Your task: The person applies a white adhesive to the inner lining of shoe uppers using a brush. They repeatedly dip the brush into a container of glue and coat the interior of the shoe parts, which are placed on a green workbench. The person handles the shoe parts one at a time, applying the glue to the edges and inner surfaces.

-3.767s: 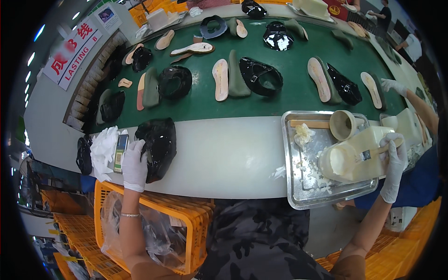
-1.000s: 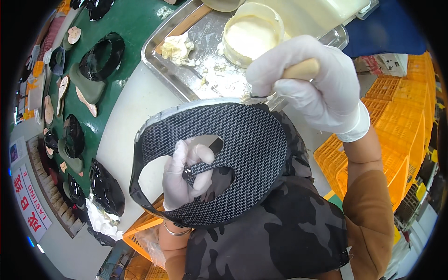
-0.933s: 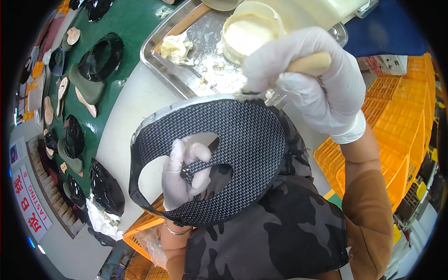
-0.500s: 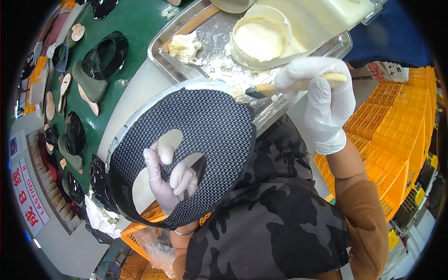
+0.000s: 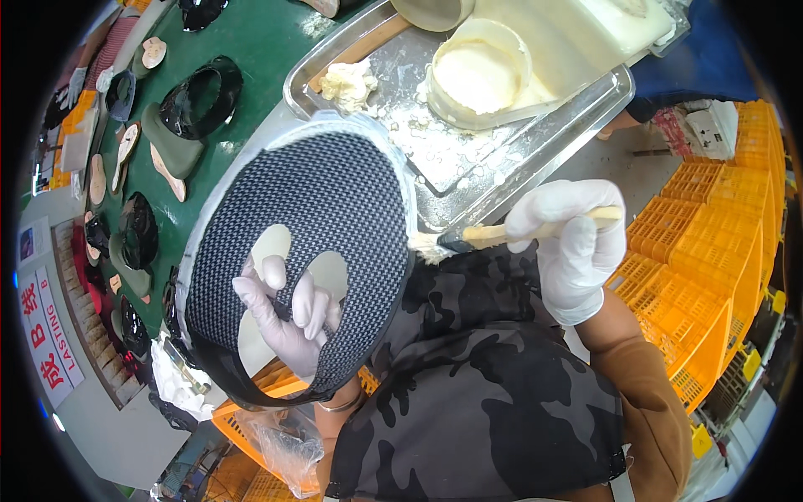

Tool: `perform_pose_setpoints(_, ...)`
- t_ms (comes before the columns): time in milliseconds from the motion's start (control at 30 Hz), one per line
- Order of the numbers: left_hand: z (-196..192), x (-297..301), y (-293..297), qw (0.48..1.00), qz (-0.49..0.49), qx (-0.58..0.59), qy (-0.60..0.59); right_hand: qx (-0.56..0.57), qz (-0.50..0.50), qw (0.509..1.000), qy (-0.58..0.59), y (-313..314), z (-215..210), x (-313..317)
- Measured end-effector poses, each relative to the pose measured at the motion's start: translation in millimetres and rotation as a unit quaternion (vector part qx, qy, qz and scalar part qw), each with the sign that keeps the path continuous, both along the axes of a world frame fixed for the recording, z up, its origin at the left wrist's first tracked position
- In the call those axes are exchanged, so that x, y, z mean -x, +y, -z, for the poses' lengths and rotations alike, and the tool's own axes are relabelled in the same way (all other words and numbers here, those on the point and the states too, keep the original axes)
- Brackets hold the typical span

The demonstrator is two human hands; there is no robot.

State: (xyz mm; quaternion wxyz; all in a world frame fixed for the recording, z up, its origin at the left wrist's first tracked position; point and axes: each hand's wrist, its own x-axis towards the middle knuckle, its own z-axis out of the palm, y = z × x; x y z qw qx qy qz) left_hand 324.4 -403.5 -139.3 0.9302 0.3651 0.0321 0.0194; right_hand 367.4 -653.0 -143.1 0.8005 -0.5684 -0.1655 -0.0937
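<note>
My left hand (image 5: pixel 288 322), in a white glove, grips a black shoe upper (image 5: pixel 335 197) from within its cut-outs, fingers curled round a strip between two holes. The upper's woven black-and-grey lining faces up, and a whitish coat of glue runs along its far and right rim. My right hand (image 5: pixel 577 243), also gloved, is closed round the wooden handle of a brush (image 5: pixel 485 236). The white-smeared bristles touch or nearly touch the upper's right rim. Beyond the upper, a round tub of cream-coloured glue (image 5: pixel 481 75) stands at a metal tray (image 5: pixel 519 184).
Black shoe uppers (image 5: pixel 201 98) and pale insoles (image 5: pixel 125 144) lie on the green table (image 5: pixel 242 33) to the left. Orange crates (image 5: pixel 686 226) are stacked at right. A person in blue (image 5: pixel 694 58) is beyond the tray; another person's gloved hand (image 5: pixel 74 88) shows far left.
The brush and my right hand have moved nearer to me, down the upper's right rim. My left hand has shifted the upper slightly left and turned it; more of the coated rim shows.
</note>
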Motion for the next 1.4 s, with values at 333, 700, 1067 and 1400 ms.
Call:
perform_pose_setpoints(333, -9.1, 6.9, 3.8, 0.986, -0.099, -0.118, 0.057, -0.050, 0.116, 0.990, 0.071, 31.8, -6.2, -26.4)
perform_pose_setpoints(700, -15.7, -1.1, -19.4, 0.922, -0.265, -0.275, 0.059, -0.080, 0.104, 0.986, 0.100, 21.9, -10.7, -18.3)
perform_pose_setpoints(1067, -5.4, -9.1, -24.9, 0.841, -0.358, -0.405, -0.024, -0.118, -0.057, 0.973, 0.190, 17.8, -16.8, -3.6)
perform_pose_setpoints(1400, -6.1, -18.0, -35.6, 0.714, -0.368, -0.573, -0.162, -0.040, -0.085, 0.981, 0.169, 21.5, -12.0, -17.2)
